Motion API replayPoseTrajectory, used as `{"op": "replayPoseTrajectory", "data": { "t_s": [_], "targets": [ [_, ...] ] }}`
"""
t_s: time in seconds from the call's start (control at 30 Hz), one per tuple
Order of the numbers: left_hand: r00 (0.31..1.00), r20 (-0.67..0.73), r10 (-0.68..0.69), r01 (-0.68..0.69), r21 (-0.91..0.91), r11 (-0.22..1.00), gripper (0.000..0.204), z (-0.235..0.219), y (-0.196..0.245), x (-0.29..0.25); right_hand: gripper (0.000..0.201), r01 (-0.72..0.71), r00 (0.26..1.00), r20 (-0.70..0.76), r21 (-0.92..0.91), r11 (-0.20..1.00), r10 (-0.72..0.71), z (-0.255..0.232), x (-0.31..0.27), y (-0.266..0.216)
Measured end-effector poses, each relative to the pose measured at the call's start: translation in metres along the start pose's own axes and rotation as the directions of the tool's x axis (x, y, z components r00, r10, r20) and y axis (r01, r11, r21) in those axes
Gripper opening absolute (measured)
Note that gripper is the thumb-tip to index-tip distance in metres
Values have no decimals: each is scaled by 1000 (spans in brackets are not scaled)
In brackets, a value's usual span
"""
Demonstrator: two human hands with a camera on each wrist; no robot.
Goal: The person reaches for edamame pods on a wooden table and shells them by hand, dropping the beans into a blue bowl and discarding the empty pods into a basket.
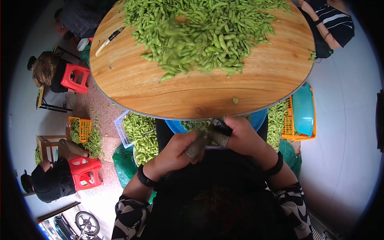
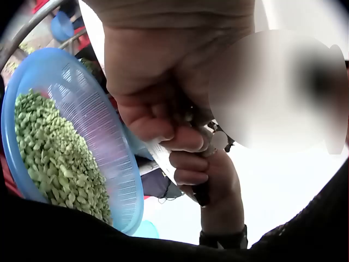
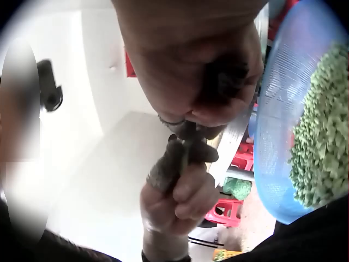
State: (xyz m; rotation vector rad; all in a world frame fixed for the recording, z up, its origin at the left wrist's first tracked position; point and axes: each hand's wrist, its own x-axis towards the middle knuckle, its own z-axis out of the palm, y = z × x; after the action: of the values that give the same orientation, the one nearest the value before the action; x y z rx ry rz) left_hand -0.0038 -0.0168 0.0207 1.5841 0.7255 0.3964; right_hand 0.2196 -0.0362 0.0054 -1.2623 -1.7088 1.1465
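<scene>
Both hands meet just past the near edge of the table, above a blue basket (image 1: 172,126) of shelled green beans. My left hand (image 1: 180,149) has curled fingers and a grey covering on its thumb. In the right wrist view it pinches a green pod (image 3: 185,157), mostly hidden by the fingers. My right hand (image 1: 245,137), its thumb also covered, grips a black handle (image 3: 224,81) in its palm. The handle's end shows below that fist in the left wrist view; its working end is hidden between the hands. The fingertips of both hands come together there.
A heap of green soybean pods (image 1: 192,40) covers the far part of the wooden table (image 1: 160,98). A black-handled knife (image 1: 110,41) lies at its left. Orange crates (image 1: 289,124), more pods and red stools (image 1: 86,173) stand around. Other people sit left and at upper right.
</scene>
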Motion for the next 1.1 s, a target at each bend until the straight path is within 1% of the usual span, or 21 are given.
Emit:
{"op": "replayPoseTrajectory", "data": {
  "t_s": [0.07, 0.13, 0.17, 0.23, 0.27, 0.33, 0.37, 0.43, 0.47, 0.57, 0.63, 0.73, 0.8, 0.83, 0.87, 0.9, 0.93, 0.97, 1.0, 1.03, 1.1],
  "targets": [
    [998, 57, -7, 11, -76, 997, 7, 1, -2, -2, 28, -11, 997, 74, 38, 999, 8, 1, -1, -5],
    [987, 13, 159, -155, 327, 932, 5, 5, -3, 2, 28, -154, 976, 95, -335, 930, 196, 6, -2, -12],
    [987, 12, 163, -158, 327, 932, 5, 6, -4, 1, 28, -151, 977, 94, -338, 929, 193, 8, -6, -12],
    [978, -168, 127, -58, 364, 930, 6, 7, -5, 0, 29, -6, 998, -61, -429, 903, -23, 11, -11, -11],
    [977, -168, 128, -59, 364, 930, 6, 4, -5, -2, 29, -5, 998, -61, -430, 903, -24, 9, -12, -14],
    [963, -256, -80, 89, 25, 996, 7, -1, -4, -5, 28, 97, 969, -163, -433, 896, -184, 2, -14, -23],
    [963, -257, -80, 89, 24, 996, 7, -1, -5, -5, 28, 98, 969, -162, -434, 896, -184, -1, -13, -18],
    [968, -245, -55, 17, -153, 988, 9, 2, -10, -4, 30, 92, 912, -268, -605, 791, -311, -11, 2, -9],
    [967, -248, -51, 13, -152, 988, 9, 4, -10, -3, 31, 5, 910, -338, -574, 819, -242, -14, 8, -11],
    [963, -268, 30, -67, -132, 989, 18, 6, -10, 0, 34, -75, 926, -327, -651, 756, -190, -10, 9, 1],
    [944, -320, 85, -97, -21, 995, 18, 5, -13, 0, 33, 28, 970, -189, -534, 845, -152, -6, 1, -5],
    [928, -322, 189, -167, 95, 981, 17, 3, -18, 2, 25, 45, 972, -193, -412, 910, -136, 1, -5, 1],
    [915, -326, 238, -190, 174, 966, 12, 8, -10, 8, 18, 26, 967, -254, 122, 992, 6, 4, -2, 9],
    [899, -323, 295, -216, 258, 942, 10, 9, -7, 11, 18, 24, 965, -261, 123, 992, 9, 2, 2, 1],
    [901, -316, 297, -219, 259, 941, 10, 10, -6, 11, 19, -150, 977, -83, 372, 916, 194, -1, 7, -14],
    [931, -319, 176, -172, 41, 984, 9, 11, -7, 11, 20, -340, 937, 135, 562, 754, 321, -4, 10, -22],
    [953, -297, 54, -111, -179, 978, 12, 11, -7, 11, 14, -363, 931, 198, 584, 726, 306, -4, 9, -16],
    [953, -297, 54, -112, -179, 977, 12, 9, -5, 10, 14, -363, 931, 198, 583, 727, 307, -3, 9, -21],
    [986, -141, -89, -12, -589, 808, 18, 6, -1, 7, 13, -321, 946, 196, 673, 666, 257, -2, 9, -29],
    [986, 62, -154, 129, -870, 476, 26, 4, 1, 5, 13, -280, 959, 191, 756, 592, 210, 0, 9, -33],
    [982, 100, -160, 163, -875, 456, 28, 4, 4, 3, 12, -346, 938, 271, 772, 532, 217, 0, 7, -25]
  ]
}}
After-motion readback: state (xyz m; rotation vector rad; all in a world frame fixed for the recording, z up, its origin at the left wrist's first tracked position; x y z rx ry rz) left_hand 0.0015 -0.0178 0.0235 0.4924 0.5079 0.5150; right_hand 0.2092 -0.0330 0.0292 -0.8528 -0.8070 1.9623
